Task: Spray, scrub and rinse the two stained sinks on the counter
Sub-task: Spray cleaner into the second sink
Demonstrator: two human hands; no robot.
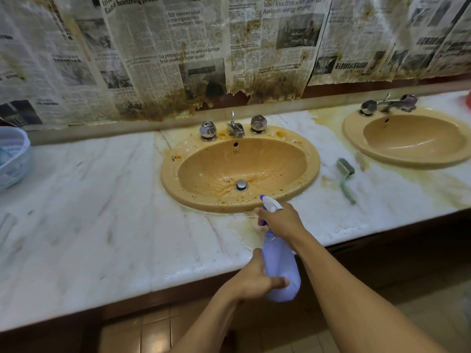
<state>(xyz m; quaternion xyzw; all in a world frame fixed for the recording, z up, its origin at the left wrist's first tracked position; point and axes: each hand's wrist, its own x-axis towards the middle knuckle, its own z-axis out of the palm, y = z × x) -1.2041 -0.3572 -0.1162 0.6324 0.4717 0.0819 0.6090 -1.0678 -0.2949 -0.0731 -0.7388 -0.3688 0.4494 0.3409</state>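
Right hand [281, 220] grips trigger head of translucent purple plastic spray bottle [280, 268]; left hand [254, 280] clasps its base, over counter edge. Spray step: aim at speckled tan oval sink [178, 164], squeeze.

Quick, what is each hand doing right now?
Left hand: closed around the base of the spray bottle.
Right hand: closed on the bottle's trigger head, aimed at the near sink.
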